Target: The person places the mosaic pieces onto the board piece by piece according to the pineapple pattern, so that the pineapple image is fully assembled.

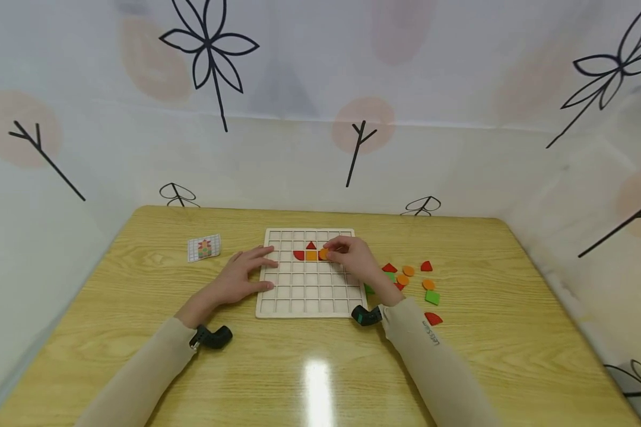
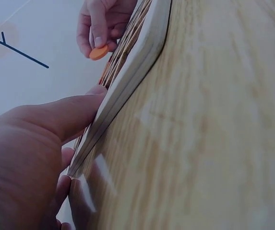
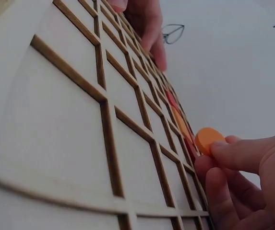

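Observation:
A pale wooden grid board lies on the table. Thumb and index finger of my right hand pinch an orange disc low over the board's upper middle. In one row below it sit a red quarter-circle, an orange square and another red piece, partly hidden by the disc in the head view. A red triangle sits one row above the square. My left hand rests on the board's left edge with its fingers spread, the thumb at the rim.
Loose red, orange and green pieces lie right of the board, among them an orange disc, a green square and a red quarter-circle. My right forearm covers some. A pattern card lies left. Printed cloth hangs behind the table.

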The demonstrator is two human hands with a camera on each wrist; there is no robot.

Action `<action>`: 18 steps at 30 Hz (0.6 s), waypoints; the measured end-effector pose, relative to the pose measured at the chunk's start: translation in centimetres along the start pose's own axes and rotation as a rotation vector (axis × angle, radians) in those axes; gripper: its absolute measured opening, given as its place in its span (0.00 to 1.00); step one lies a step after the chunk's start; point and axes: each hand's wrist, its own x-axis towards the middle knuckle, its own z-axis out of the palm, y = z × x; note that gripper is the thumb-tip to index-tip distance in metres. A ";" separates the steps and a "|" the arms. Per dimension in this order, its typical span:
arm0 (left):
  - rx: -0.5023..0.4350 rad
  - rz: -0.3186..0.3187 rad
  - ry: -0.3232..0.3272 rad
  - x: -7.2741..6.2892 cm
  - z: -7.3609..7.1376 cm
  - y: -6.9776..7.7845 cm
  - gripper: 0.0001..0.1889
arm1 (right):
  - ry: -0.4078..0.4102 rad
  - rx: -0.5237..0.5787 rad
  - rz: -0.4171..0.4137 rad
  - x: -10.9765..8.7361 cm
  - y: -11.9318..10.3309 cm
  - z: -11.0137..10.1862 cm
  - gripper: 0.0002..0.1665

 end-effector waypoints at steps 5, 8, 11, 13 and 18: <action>-0.002 -0.003 0.000 0.0 0.0 0.1 0.23 | -0.044 -0.020 0.001 0.1 -0.4 0.5 0.08; -0.005 -0.004 0.001 0.0 -0.1 0.2 0.23 | -0.075 -0.053 -0.002 0.1 -0.5 0.8 0.07; -0.011 -0.006 0.002 0.0 -0.2 0.3 0.23 | -0.093 -0.071 -0.006 0.1 -0.3 1.1 0.06; -0.017 -0.007 0.001 0.0 -0.2 0.4 0.23 | -0.099 -0.080 -0.012 0.1 -0.3 1.3 0.06; -0.012 -0.017 -0.001 -0.1 -0.2 0.4 0.23 | -0.110 -0.106 -0.020 0.1 -0.3 1.6 0.06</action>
